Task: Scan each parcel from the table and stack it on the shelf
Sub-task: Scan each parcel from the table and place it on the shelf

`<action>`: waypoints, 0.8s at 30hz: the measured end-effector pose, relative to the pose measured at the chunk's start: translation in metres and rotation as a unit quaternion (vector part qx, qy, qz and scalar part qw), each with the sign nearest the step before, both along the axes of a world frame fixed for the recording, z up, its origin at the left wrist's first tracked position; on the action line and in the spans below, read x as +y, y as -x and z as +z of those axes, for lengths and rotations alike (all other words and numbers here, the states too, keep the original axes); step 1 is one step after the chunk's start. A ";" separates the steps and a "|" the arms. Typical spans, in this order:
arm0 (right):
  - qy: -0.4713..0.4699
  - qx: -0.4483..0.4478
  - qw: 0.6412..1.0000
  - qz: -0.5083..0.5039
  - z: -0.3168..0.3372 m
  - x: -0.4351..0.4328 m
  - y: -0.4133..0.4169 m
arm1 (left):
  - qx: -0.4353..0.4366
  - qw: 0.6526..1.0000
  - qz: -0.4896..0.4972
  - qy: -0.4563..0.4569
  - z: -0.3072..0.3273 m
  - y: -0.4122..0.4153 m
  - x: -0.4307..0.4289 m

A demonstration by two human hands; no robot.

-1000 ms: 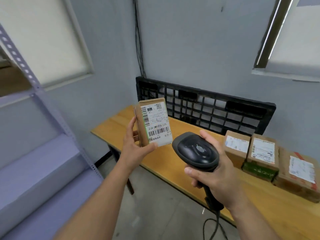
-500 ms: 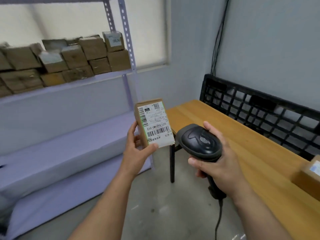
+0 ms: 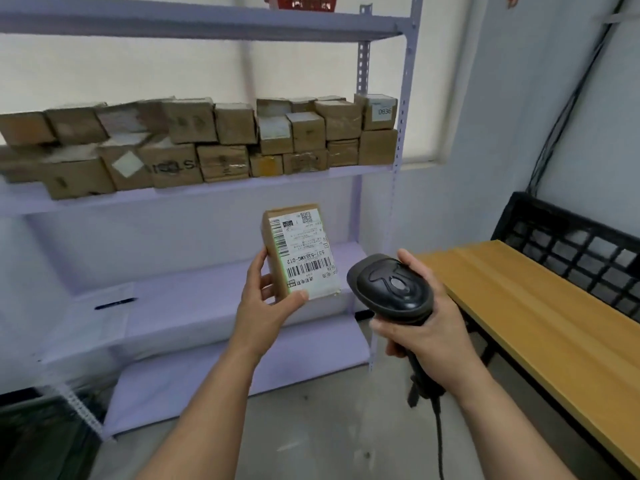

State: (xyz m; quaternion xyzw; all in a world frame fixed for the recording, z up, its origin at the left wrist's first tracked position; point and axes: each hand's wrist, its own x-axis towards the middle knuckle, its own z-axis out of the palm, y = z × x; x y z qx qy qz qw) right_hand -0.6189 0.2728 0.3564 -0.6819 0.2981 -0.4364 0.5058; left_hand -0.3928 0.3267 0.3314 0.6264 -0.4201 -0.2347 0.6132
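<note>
My left hand (image 3: 265, 303) grips a small brown parcel (image 3: 299, 252) upright, its white barcode label facing me. Just right of it, my right hand (image 3: 420, 320) holds a black barcode scanner (image 3: 389, 287) by the handle, its head level with the parcel's lower edge and its cable hanging down. Both are in front of a pale purple metal shelf unit (image 3: 214, 194). Its middle shelf carries several brown parcels (image 3: 214, 140) stacked in two rows. The wooden table (image 3: 540, 313) runs along the right.
The lower shelf board (image 3: 166, 306) bears only a dark pen-like object (image 3: 116, 303). A black plastic pallet (image 3: 568, 244) leans against the wall behind the table. A red basket (image 3: 299, 2) sits on the top shelf. Grey floor lies below.
The view has swung left from the table to the shelf. The parcels on the table have left the frame. Both hands keep the same grip on parcel and scanner.
</note>
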 end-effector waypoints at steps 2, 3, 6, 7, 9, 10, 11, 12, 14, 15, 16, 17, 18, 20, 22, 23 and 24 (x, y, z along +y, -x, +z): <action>0.009 0.002 1.000 0.007 0.003 0.008 -0.032 | 0.001 1.000 0.012 0.000 0.000 -0.030 0.012; 0.012 0.001 1.000 0.013 0.003 0.011 -0.047 | 0.001 1.000 0.017 0.000 -0.001 -0.044 0.018; 0.006 0.000 0.999 0.032 0.004 0.023 -0.090 | -0.003 0.999 0.035 -0.005 -0.003 -0.085 0.035; 0.004 0.001 0.999 0.041 0.003 0.026 -0.104 | -0.004 0.999 0.041 -0.008 -0.004 -0.097 0.041; 0.001 0.004 0.998 0.060 0.002 0.030 -0.129 | -0.005 0.998 0.055 -0.011 -0.004 -0.121 0.051; 0.001 0.004 0.998 0.069 0.002 0.031 -0.140 | -0.006 0.998 0.063 -0.011 -0.003 -0.132 0.055; 0.003 0.006 0.997 0.077 0.003 0.031 -0.152 | -0.006 0.997 0.072 -0.010 -0.003 -0.143 0.058; 0.006 0.010 0.996 0.084 0.004 0.031 -0.163 | -0.007 0.997 0.081 -0.010 -0.002 -0.154 0.061; 0.008 0.016 0.995 0.100 0.005 0.029 -0.185 | -0.009 0.995 0.098 -0.008 0.001 -0.174 0.066; 0.007 0.017 0.994 0.109 0.006 0.027 -0.196 | -0.011 0.994 0.107 -0.008 0.002 -0.184 0.068; 0.006 0.016 0.993 0.117 0.006 0.025 -0.208 | -0.011 0.993 0.116 -0.009 0.002 -0.193 0.070; 0.006 0.013 0.992 0.124 0.005 0.023 -0.219 | -0.011 0.992 0.125 -0.010 0.003 -0.202 0.072; 0.007 0.010 0.991 0.132 0.005 0.020 -0.231 | -0.010 0.991 0.133 -0.011 0.004 -0.211 0.073; 0.009 0.003 0.989 0.147 0.005 0.014 -0.256 | -0.010 0.989 0.148 -0.010 0.005 -0.232 0.073; 0.011 -0.002 0.986 0.164 0.007 0.005 -0.280 | -0.012 0.987 0.159 -0.007 0.009 -0.255 0.070; 0.011 -0.004 0.985 0.173 0.009 -0.001 -0.292 | -0.014 0.986 0.165 -0.006 0.012 -0.266 0.067; 0.012 -0.006 0.984 0.180 0.011 -0.008 -0.303 | -0.016 0.985 0.169 -0.007 0.017 -0.277 0.063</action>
